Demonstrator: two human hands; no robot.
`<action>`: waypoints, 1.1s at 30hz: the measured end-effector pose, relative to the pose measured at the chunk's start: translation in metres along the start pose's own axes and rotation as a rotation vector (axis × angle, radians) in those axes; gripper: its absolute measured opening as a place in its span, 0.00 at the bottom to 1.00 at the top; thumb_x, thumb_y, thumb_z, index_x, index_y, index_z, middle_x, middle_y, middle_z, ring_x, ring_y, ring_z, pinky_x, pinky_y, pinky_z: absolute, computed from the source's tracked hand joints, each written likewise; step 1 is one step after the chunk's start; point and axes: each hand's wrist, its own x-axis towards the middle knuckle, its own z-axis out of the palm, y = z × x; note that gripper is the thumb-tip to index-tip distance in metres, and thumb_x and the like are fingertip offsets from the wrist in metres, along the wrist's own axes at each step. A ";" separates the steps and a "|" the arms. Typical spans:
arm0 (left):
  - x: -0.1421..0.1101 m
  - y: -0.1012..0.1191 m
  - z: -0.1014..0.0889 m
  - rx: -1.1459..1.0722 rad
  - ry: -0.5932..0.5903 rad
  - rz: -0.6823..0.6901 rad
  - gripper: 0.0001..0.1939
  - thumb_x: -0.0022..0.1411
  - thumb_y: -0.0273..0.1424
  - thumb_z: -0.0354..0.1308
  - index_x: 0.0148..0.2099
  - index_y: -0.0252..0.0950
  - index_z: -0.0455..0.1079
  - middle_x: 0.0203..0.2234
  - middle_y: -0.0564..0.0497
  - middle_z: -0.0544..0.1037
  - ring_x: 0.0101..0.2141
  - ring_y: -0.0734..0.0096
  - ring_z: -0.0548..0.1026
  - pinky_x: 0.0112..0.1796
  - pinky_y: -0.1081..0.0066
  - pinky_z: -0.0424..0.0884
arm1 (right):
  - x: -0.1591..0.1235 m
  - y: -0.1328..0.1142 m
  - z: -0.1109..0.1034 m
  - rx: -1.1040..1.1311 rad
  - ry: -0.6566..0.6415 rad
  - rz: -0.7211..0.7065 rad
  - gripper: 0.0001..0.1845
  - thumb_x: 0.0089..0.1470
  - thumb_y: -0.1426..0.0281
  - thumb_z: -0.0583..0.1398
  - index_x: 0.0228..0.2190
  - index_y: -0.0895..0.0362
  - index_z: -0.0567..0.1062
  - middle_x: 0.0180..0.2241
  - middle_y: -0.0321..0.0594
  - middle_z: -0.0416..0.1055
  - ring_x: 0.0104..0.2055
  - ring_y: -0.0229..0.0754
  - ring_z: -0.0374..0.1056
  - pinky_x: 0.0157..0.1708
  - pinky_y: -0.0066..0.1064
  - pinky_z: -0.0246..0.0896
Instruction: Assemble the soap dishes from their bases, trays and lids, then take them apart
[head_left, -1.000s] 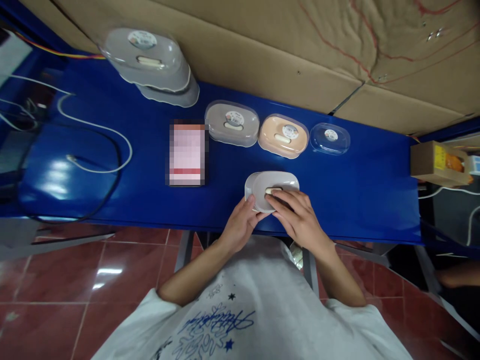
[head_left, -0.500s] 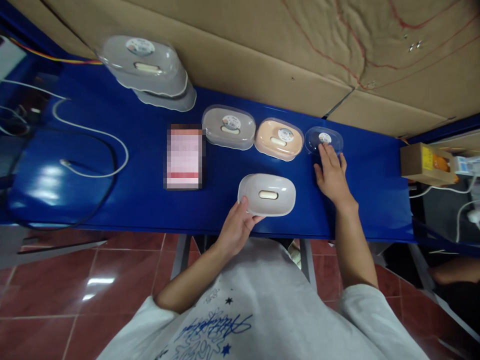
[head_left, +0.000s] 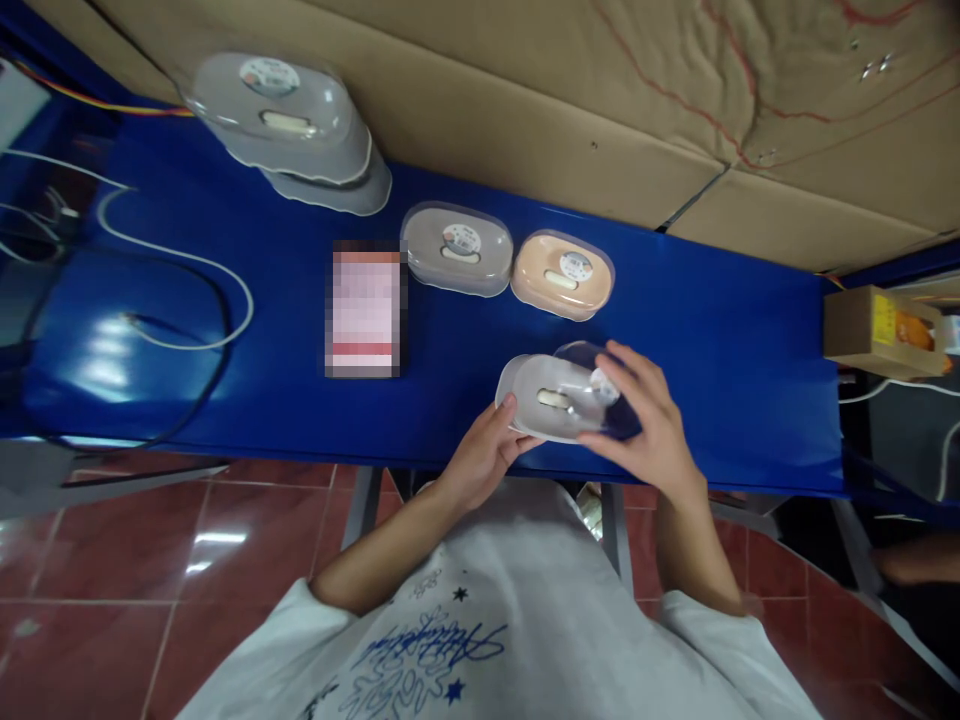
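Observation:
My left hand (head_left: 487,450) grips the left end of a pale grey oval soap dish (head_left: 529,405), thumb on its rim and fingers underneath. The dish has an off-white oblong piece in its middle. My right hand (head_left: 652,430) holds a clear plastic lid (head_left: 581,352) with a round sticker, fingers spread along its right end. The lid overlaps the right part of the dish at an offset; whether the two touch I cannot tell. Behind them lie a lidded grey soap dish (head_left: 427,255) and a lidded peach soap dish (head_left: 540,290), side by side.
A stack of lidded grey dishes (head_left: 345,190) stands at the back left. A phone-like pixelated object (head_left: 366,310) lies left of centre. White cable (head_left: 217,272) crosses the blue table (head_left: 750,400). Cardboard (head_left: 480,130) lines the back, and an open carton (head_left: 855,330) sits far right.
My right hand has taken the clear lid from the table's back right and brought it over the dish. My left hand still holds the dish, now slightly farther right.

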 end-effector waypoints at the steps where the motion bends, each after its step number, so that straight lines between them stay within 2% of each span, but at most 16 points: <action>1: -0.001 0.000 0.001 0.002 -0.025 0.000 0.29 0.68 0.51 0.66 0.62 0.39 0.78 0.58 0.40 0.83 0.68 0.38 0.71 0.69 0.39 0.63 | -0.002 -0.014 0.002 0.024 -0.040 -0.052 0.47 0.60 0.49 0.69 0.73 0.42 0.60 0.72 0.50 0.63 0.73 0.63 0.62 0.68 0.61 0.63; 3: -0.003 -0.001 0.004 0.007 -0.063 -0.001 0.28 0.68 0.53 0.65 0.61 0.40 0.79 0.58 0.41 0.83 0.68 0.38 0.70 0.68 0.41 0.64 | -0.007 -0.036 0.008 0.029 -0.081 -0.114 0.49 0.60 0.49 0.70 0.74 0.40 0.57 0.73 0.49 0.61 0.73 0.64 0.61 0.68 0.62 0.62; 6: -0.006 -0.001 0.005 0.016 -0.064 0.018 0.30 0.66 0.57 0.65 0.58 0.41 0.81 0.58 0.41 0.83 0.68 0.37 0.71 0.68 0.42 0.65 | -0.009 -0.049 0.017 -0.001 -0.064 -0.122 0.51 0.59 0.49 0.70 0.74 0.38 0.55 0.73 0.48 0.61 0.73 0.66 0.61 0.68 0.64 0.62; 11: -0.008 -0.002 0.004 0.056 -0.061 0.061 0.33 0.63 0.59 0.66 0.58 0.39 0.80 0.57 0.40 0.84 0.66 0.38 0.73 0.66 0.43 0.67 | -0.009 -0.046 0.026 -0.002 -0.036 -0.105 0.50 0.60 0.48 0.69 0.74 0.39 0.54 0.72 0.51 0.60 0.72 0.67 0.61 0.67 0.64 0.63; 16: -0.008 -0.004 0.002 0.083 -0.063 0.101 0.31 0.63 0.59 0.66 0.56 0.42 0.81 0.55 0.43 0.85 0.64 0.41 0.76 0.65 0.46 0.70 | -0.010 -0.043 0.033 0.007 -0.036 -0.116 0.52 0.60 0.48 0.69 0.75 0.38 0.50 0.72 0.52 0.58 0.74 0.69 0.57 0.68 0.69 0.60; 19: -0.005 -0.004 0.002 0.067 -0.084 0.075 0.31 0.65 0.58 0.65 0.59 0.42 0.80 0.58 0.43 0.84 0.65 0.41 0.75 0.66 0.44 0.68 | -0.009 -0.039 0.035 -0.001 -0.057 -0.127 0.53 0.60 0.50 0.70 0.75 0.39 0.50 0.72 0.52 0.59 0.73 0.68 0.59 0.66 0.69 0.63; 22: -0.003 -0.004 0.003 -0.005 -0.139 -0.022 0.29 0.70 0.54 0.62 0.62 0.40 0.78 0.62 0.40 0.80 0.66 0.41 0.73 0.69 0.42 0.64 | -0.009 -0.026 0.030 -0.011 -0.070 -0.159 0.52 0.59 0.51 0.71 0.75 0.41 0.53 0.71 0.52 0.62 0.71 0.67 0.63 0.65 0.66 0.67; 25: -0.003 -0.002 0.001 -0.052 -0.152 -0.066 0.27 0.72 0.49 0.63 0.66 0.42 0.76 0.66 0.41 0.76 0.66 0.43 0.74 0.70 0.42 0.61 | -0.010 0.000 0.018 -0.101 -0.030 -0.148 0.50 0.59 0.53 0.72 0.74 0.42 0.56 0.71 0.51 0.63 0.70 0.67 0.64 0.64 0.67 0.68; 28: -0.006 0.004 -0.004 -0.025 -0.133 -0.048 0.26 0.72 0.43 0.65 0.68 0.44 0.74 0.66 0.40 0.77 0.65 0.43 0.75 0.70 0.41 0.60 | -0.006 0.038 0.001 -0.238 0.042 -0.095 0.46 0.60 0.54 0.71 0.72 0.43 0.60 0.70 0.52 0.64 0.69 0.67 0.65 0.64 0.66 0.67; 31: -0.011 0.012 -0.007 0.028 -0.126 -0.018 0.24 0.72 0.40 0.64 0.67 0.43 0.75 0.65 0.40 0.78 0.64 0.42 0.76 0.70 0.42 0.60 | 0.006 0.073 -0.012 -0.320 0.047 -0.060 0.41 0.63 0.53 0.68 0.71 0.45 0.63 0.70 0.56 0.65 0.69 0.69 0.65 0.65 0.61 0.66; 33: -0.015 0.016 -0.007 0.055 -0.124 0.004 0.23 0.72 0.41 0.64 0.65 0.42 0.77 0.64 0.40 0.79 0.64 0.42 0.76 0.69 0.43 0.62 | 0.018 0.083 -0.016 -0.381 0.065 -0.050 0.43 0.63 0.47 0.67 0.71 0.47 0.63 0.70 0.61 0.65 0.71 0.75 0.62 0.66 0.68 0.59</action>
